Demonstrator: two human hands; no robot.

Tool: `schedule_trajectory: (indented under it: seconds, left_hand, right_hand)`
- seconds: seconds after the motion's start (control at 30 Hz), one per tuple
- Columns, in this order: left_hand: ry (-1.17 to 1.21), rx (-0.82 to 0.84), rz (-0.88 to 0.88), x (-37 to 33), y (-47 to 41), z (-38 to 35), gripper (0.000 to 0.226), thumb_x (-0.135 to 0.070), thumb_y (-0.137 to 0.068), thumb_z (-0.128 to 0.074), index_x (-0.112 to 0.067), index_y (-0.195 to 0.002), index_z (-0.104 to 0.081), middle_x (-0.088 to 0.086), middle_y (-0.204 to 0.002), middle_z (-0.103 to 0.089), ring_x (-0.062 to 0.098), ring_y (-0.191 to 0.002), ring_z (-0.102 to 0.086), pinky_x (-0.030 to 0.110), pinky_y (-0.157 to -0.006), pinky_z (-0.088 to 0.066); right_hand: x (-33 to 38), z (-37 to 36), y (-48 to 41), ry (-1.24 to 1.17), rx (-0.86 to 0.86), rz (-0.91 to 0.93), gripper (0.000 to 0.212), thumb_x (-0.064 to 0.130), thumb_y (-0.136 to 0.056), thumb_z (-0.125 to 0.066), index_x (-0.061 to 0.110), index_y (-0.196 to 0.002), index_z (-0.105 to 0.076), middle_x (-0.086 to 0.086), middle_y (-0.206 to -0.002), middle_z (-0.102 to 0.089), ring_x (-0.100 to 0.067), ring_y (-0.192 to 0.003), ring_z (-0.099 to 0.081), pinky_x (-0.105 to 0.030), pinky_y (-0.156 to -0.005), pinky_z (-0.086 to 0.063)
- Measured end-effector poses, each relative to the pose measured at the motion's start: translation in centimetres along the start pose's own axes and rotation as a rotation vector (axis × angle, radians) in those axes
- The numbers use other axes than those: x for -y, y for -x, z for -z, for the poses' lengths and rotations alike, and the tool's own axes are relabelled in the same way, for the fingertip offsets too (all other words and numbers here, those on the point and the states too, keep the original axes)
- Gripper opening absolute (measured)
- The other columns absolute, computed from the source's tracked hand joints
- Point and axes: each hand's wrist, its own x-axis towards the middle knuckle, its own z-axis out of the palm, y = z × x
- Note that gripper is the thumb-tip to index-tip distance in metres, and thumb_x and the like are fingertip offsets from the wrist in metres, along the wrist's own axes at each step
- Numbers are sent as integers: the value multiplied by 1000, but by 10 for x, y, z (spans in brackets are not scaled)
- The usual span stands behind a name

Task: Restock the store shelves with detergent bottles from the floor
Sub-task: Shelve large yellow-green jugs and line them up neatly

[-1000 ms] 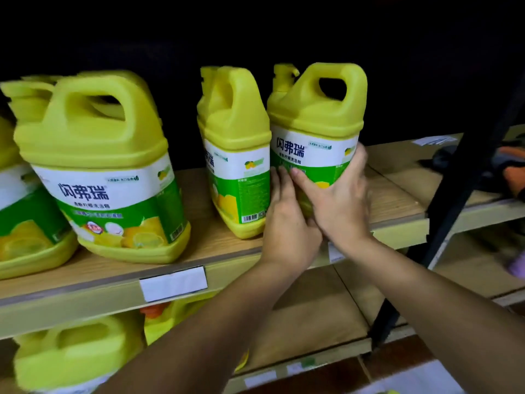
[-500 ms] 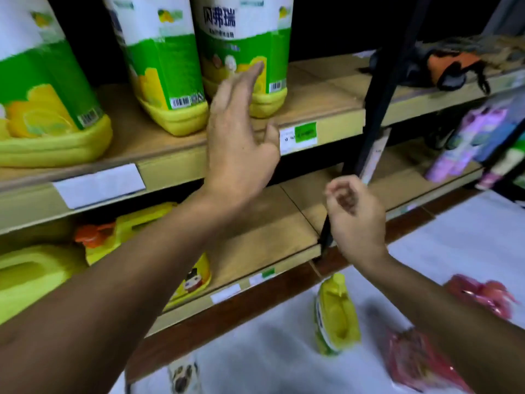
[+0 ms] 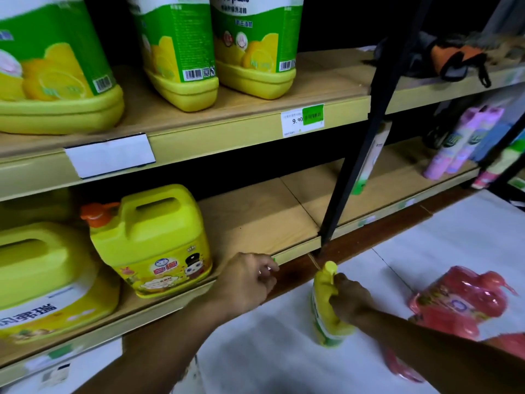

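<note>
**R hand on floor bottle, L hand idle**

R hand (image 3: pixel 350 304): fingers curled round the neck & shoulder of a small yellow bottle (image 3: pixel 321 314), lower centre-right of frame, on the white floor (image 3: pixel 270 351). Bottle's long axis runs up-down in frame, cap twd the lower shelf (image 3: pixel 264 223); standing or lying, can't tell. R forearm reaches in from btm right. L hand (image 3: pixel 247 280) hovers by the shelf edge, fingers loosely curled, holding nothing.

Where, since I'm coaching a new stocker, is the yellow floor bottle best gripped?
Around the upper body just under the cap, coming from above on its right. The bottle stands upright on the floor with its slim top uppermost; the right hand wraps it there.
</note>
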Motion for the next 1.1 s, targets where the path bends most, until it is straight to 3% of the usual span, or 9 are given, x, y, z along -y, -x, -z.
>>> schedule_trajectory:
  seconds: [0.23, 0.4, 0.47, 0.6, 0.67, 0.77, 0.93, 1.0, 1.1]
  left_hand:
    - [145, 113, 127, 26, 19, -20, 31, -15, -89, -69, -22, -119, -70, -5, -96, -74, 14, -94, -71, 25, -85, -55]
    - [300, 135, 197, 30, 22, -12, 76, -16, -76, -86, -25, -143, -50, -2, -107, -63, 15, -96, -66, 9, -70, -48]
    - [404, 116, 191, 28, 26, -1, 90, -17, -69, -92, -27, -145, -46, -7, -117, -63, 10, -105, -64, 7, -77, -49]
    - [560, 164, 66, 17, 41, 24, 87, -11, -59, -97, -30, -132, -55, -13, -122, -71, 7, -118, -63, 21, -98, -51]
    - [732, 164, -20, 7, 49, 33, 79, -2, -59, -95, -21, -127, -59, -2, -120, -74, 16, -116, -67, 28, -94, -55]
    - [816, 0, -54, -10, 59, 50, 69, -18, -45, -101, -23, -109, -72, 0, -107, -78, 15, -101, -74, 21, -79, -57]
    - [927, -170, -60, -44, 71, 80, 72, -22, -33, -105, -15, -98, -76, 14, -98, -78, 34, -93, -76, 41, -75, -62]
    - [957, -182, -128, -64, 69, 96, 75, -27, -29, -105, -15, -97, -77, 16, -98, -78, 34, -92, -76, 40, -72, -61]
    - [984, -180, -221, -98, 65, 121, 64, -18, -36, -101, -13, -95, -77, 16, -96, -78, 31, -87, -77, 33, -67, -61]
  right_hand:
    - [34, 29, 25, -106, -88, 127, 55, 44, -73, -44, 25, -119, -66, -10, -116, -71, -33, -109, -64, -34, -88, -54]
    - [66, 78, 54, -203, 5, 340, 56, 34, -54, -49, 43, -103, -73, 9, -100, -75, -18, -101, -67, -22, -77, -51]
    - [76, 98, 68, -233, 53, 400, 51, 28, -50, -52, 48, -93, -72, 16, -88, -73, -9, -90, -67, -18, -66, -49]
    - [98, 141, 103, -370, 128, 588, 43, 18, -49, -61, 49, -78, -69, 26, -66, -67, 9, -59, -58, -11, -51, -41]
    - [106, 162, 120, -480, 169, 682, 43, 11, -50, -62, 39, -82, -71, 17, -67, -70, 5, -54, -54, -17, -50, -42]
    - [112, 192, 139, -687, 134, 754, 40, 4, -50, -67, 31, -80, -69, 8, -53, -58, -5, -47, -45, -16, -45, -34]
    - [84, 217, 161, -1153, 59, 857, 59, 16, -65, -82, 33, -118, -65, -1, -99, -67, -11, -86, -66, -18, -64, -51]
    - [67, 210, 166, -1188, 113, 845, 83, 12, -62, -87, 33, -135, -54, 4, -123, -68, -14, -109, -68, -21, -78, -55]
    - [58, 200, 176, -1172, 115, 841, 103, 13, -51, -99, 22, -140, -47, -2, -128, -69, -20, -116, -67, -29, -83, -59]
